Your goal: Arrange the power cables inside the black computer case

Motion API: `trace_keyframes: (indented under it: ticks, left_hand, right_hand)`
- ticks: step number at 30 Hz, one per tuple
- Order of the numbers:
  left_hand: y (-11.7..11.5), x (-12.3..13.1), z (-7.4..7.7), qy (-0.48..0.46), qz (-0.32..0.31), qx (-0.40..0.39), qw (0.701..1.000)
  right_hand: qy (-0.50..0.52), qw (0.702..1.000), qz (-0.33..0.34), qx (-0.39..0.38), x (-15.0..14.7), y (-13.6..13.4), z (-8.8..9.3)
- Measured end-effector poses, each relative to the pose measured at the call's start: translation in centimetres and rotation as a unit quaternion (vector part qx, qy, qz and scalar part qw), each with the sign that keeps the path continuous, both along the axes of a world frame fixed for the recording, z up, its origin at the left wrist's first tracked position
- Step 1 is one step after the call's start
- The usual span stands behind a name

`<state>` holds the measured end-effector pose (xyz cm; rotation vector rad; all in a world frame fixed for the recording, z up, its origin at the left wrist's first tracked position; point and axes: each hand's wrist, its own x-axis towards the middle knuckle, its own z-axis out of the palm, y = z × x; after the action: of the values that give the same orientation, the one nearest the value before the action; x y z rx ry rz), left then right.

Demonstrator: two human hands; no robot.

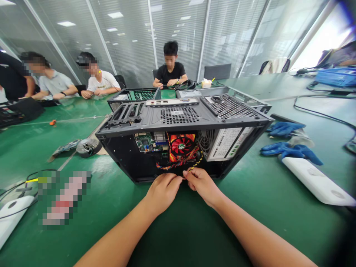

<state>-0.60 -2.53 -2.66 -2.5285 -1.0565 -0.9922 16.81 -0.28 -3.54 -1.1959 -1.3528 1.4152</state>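
A black computer case (pixel 178 128) lies before me with its open side facing my hands. Inside it are a green circuit board (pixel 146 142), a red-and-black fan (pixel 182 145) and a labelled power supply (pixel 226 144). Bundled coloured wires hang below the fan. At the case's lower edge, my right hand (pixel 201 183) pinches a yellow-and-black cable (pixel 198 161) that runs up toward the power supply. My left hand (pixel 164 190) is closed just beside it, fingertips pressed together near the cable's end. What those left fingers hold is too small to make out.
Blue gloves (pixel 290 150) and a white power strip (pixel 317 181) lie at right. Another white strip (pixel 13 211) with cables and a blurred-out item (pixel 66 198) are at left. Further cases (pixel 136 94) stand behind mine. Several people (pixel 171 68) sit around the green table (pixel 111 237).
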Motion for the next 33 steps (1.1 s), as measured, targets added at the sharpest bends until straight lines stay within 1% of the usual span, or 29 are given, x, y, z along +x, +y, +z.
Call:
trace_keyframes:
  ticks: [4,6,8,11,14,16,17,18,21,23,25,29,30,31,32,33]
  left_hand:
    - [0.0,0.3,-0.1,-0.022,0.018,-0.032,0.999]
    - [0.0,0.4,0.0,-0.044,0.03,-0.077,0.996]
    - [0.0,0.6,0.1,-0.077,0.04,-0.144,0.986]
    - [-0.1,0.9,0.6,-0.134,0.051,-0.248,0.958]
    - [-0.1,1.0,1.0,-0.194,0.055,-0.353,0.914]
    - [-0.1,1.0,1.1,-0.22,0.054,-0.398,0.889]
    - [-0.1,1.0,1.1,-0.224,0.053,-0.401,0.887]
    - [0.0,1.0,1.1,-0.22,0.051,-0.39,0.893]
    - [0.1,0.9,1.1,-0.187,0.044,-0.331,0.924]
    - [0.0,0.9,1.2,-0.179,0.044,-0.322,0.929]
    - [0.0,0.9,1.3,-0.192,0.048,-0.354,0.914]
    - [0.1,0.9,1.5,-0.242,0.04,-0.466,0.85]
    - [0.1,0.9,1.5,-0.249,0.034,-0.482,0.839]
    - [0.1,0.9,1.5,-0.25,0.03,-0.485,0.838]
    - [0.1,0.9,1.5,-0.244,0.028,-0.471,0.847]
    - [0.0,0.9,1.4,-0.23,0.028,-0.445,0.865]
  right_hand:
    - [-0.004,1.0,0.005,0.003,-0.1,0.0,0.2]
    - [-0.009,1.0,0.008,0.008,-0.1,0.0,0.2]
    - [-0.016,1.0,0.01,0.014,-0.2,0.0,0.1]
    - [-0.024,0.999,0.01,0.023,-0.1,0.0,0.0]
    - [-0.022,0.999,0.015,0.032,-0.1,0.0,-0.1]
    - [-0.012,0.999,0.019,0.03,-0.1,0.0,-0.1]
    - [-0.003,0.999,0.021,0.026,-0.1,0.0,0.0]
    - [0.007,1.0,0.022,0.021,-0.2,0.0,0.1]
    - [0.039,0.999,0.024,0.006,-0.3,-0.1,0.5]
    - [0.054,0.998,0.018,0.0,-0.3,-0.1,0.7]
    - [0.061,0.998,0.012,-0.007,-0.3,-0.1,0.7]
    - [0.04,0.999,0.027,-0.013,-0.1,0.0,0.4]
    - [0.029,0.999,0.031,-0.009,0.0,0.0,0.3]
    - [0.016,0.999,0.031,-0.004,0.0,0.0,0.2]
    - [0.001,1.0,0.027,0.002,0.0,0.1,0.1]
    - [-0.017,1.0,0.019,0.007,0.0,0.1,0.0]
